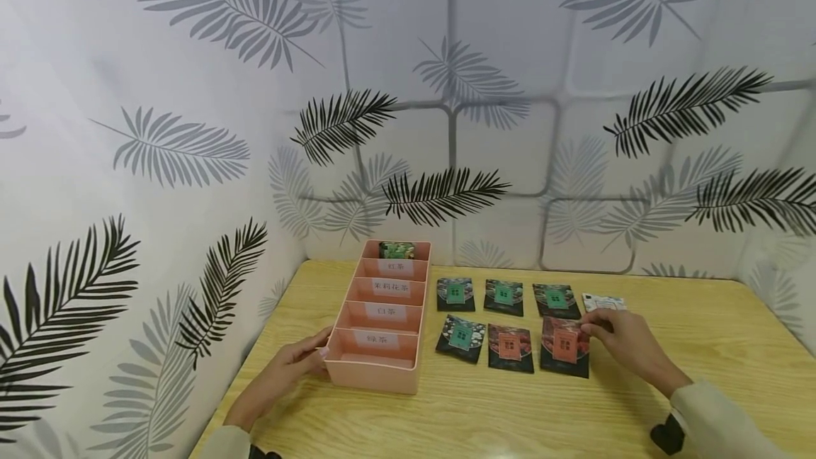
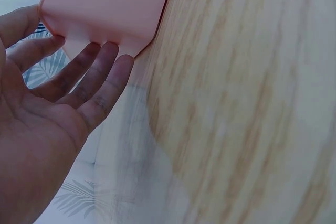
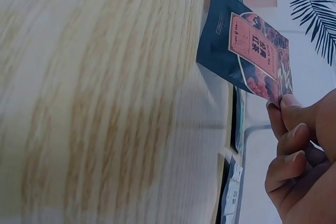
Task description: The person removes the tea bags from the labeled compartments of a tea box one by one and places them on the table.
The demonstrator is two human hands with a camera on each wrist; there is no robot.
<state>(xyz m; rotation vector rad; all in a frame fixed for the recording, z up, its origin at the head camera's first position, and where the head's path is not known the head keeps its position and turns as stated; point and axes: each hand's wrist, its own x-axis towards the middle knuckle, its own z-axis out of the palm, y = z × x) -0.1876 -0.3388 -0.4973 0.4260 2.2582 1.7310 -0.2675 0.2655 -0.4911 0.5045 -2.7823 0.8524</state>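
My right hand pinches a dark tea packet with a red label by its upper right corner, between thumb and index finger. In the right wrist view this packet is tilted up off the table, and its label reads black tea. Against the left side of a long pink divided box, near its front corner, rests my left hand. The left wrist view shows its extended fingers touching the pink wall with their tips. A green-patterned packet stands in the box's rearmost compartment.
Right of the box lie tea packets in two rows: several with green labels, such as the back-row one, and one with a red label. A white packet lies behind my right hand. A leaf-patterned wall borders the wooden table.
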